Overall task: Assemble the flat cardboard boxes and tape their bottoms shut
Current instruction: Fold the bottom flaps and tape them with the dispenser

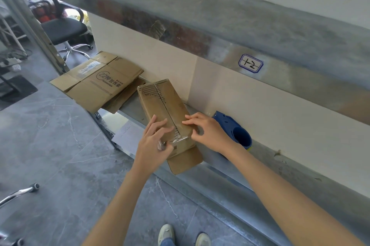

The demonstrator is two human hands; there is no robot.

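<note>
An assembled brown cardboard box [160, 101] stands bottom up on the metal shelf [210, 173], its two bottom flaps meeting in a seam down the middle. Clear tape [178, 140] lies across the near end of the seam. My left hand [154, 143] rests on the box's near left corner and pinches the loose end of the tape. My right hand [206, 131] presses its fingertips on the right flap next to the seam. Several flat cardboard boxes [100, 81] lie stacked on the shelf to the left.
A blue tape dispenser [238, 133] lies on the shelf right behind my right hand, against the white wall. A metal beam with a label [250, 63] runs overhead. An office chair [62, 29] stands at far left; a chair leg [20, 193] is near my feet.
</note>
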